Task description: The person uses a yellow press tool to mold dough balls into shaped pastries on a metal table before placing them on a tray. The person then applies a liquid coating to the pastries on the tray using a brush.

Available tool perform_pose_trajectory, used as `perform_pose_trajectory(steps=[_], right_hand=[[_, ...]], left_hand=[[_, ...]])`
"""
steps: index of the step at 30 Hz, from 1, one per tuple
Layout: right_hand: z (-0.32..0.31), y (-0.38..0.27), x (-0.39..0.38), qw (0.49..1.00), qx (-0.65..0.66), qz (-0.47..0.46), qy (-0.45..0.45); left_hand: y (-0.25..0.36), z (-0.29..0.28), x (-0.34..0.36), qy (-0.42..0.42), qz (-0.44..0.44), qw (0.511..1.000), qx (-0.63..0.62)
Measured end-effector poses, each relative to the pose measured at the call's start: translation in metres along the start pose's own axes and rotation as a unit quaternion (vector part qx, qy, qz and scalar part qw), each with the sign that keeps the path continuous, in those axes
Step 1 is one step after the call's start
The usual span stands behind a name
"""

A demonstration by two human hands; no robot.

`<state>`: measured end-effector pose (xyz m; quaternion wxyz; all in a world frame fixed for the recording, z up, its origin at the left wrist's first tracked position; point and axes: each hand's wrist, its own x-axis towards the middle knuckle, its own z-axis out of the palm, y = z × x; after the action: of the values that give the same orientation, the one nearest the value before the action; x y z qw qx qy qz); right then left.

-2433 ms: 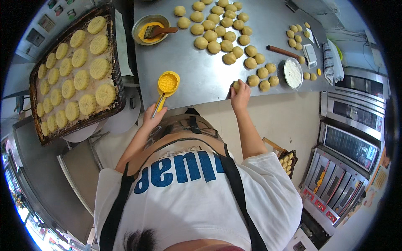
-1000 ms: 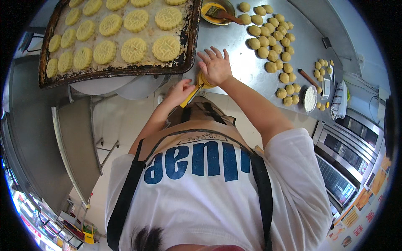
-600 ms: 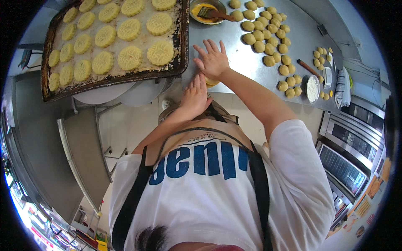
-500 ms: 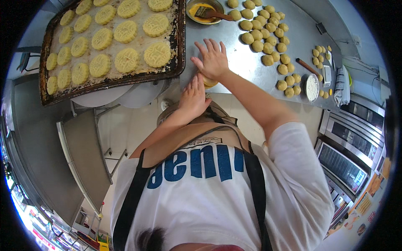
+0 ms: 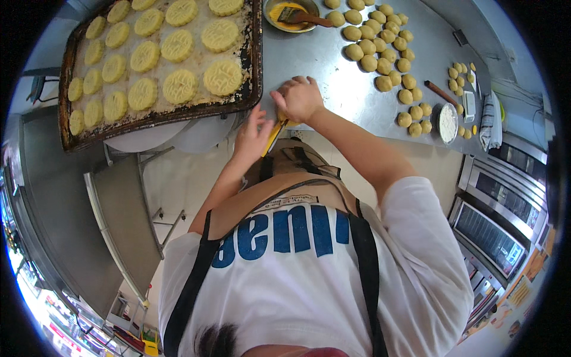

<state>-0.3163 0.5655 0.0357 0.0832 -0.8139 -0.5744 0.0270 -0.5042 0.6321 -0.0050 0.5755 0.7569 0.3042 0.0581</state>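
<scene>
My right hand [image 5: 299,100] is curled in a closed grip at the upper end of what looks like a yellow pastry mould [image 5: 272,140], at the near edge of the steel table. The mould slants toward my body; its far end is hidden under that hand. Just left of it is my left hand [image 5: 252,135], fingers apart and slightly bent, with nothing seen in it. Round yellow cakes with pressed patterns [image 5: 180,86] lie in rows on the dark-rimmed baking tray [image 5: 257,71] to the left. Several dough balls [image 5: 383,83] sit on the right of the table.
Beyond my hands stands a metal bowl [image 5: 270,25] of yellow liquid with a wooden-handled brush [image 5: 306,18] across it. At right are a bowl of white powder [image 5: 447,124], a rolling pin [image 5: 440,92], a white scale [image 5: 469,106] and smaller balls [image 5: 458,77]. Ovens [image 5: 502,196] stand farther right.
My right hand has gone from a flat, spread palm to a closed grip. My left hand has drawn apart from it to the left, and the yellow mould now shows, tilted toward me.
</scene>
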Motion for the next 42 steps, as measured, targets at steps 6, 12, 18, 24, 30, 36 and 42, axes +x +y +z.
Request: perform_pose_trajectory(steps=[6, 12, 18, 24, 30, 36, 42], right_hand=[[0.007, -0.012, 0.002, 0.996, -0.083, 0.043, -0.005], [0.001, -0.015, -0.005, 0.999, -0.021, 0.005, -0.041], [0.005, -0.005, -0.002, 0.998, -0.032, 0.037, -0.043], [0.01, 0.001, 0.006, 0.986, 0.043, 0.159, -0.033], [0.031, 0.052, -0.067, 0.722, 0.526, 0.392, 0.221], [-0.015, -0.006, -0.101, 0.573, 0.765, 0.292, 0.029], [-0.129, -0.037, 0.011, 0.553, 0.807, 0.207, 0.021]], left_hand=[[-0.043, 0.005, -0.007, -0.127, -0.074, 0.987, -0.061], [-0.036, 0.021, -0.013, -0.091, -0.005, 0.994, 0.062], [-0.039, 0.017, -0.016, -0.138, -0.057, 0.984, 0.096], [-0.03, 0.015, -0.022, -0.133, -0.057, 0.986, 0.086], [-0.022, 0.027, -0.008, -0.111, -0.053, 0.985, 0.121], [0.094, 0.036, 0.02, -0.289, -0.016, 0.955, -0.066], [0.155, -0.06, -0.007, -0.24, 0.121, 0.939, -0.215]])
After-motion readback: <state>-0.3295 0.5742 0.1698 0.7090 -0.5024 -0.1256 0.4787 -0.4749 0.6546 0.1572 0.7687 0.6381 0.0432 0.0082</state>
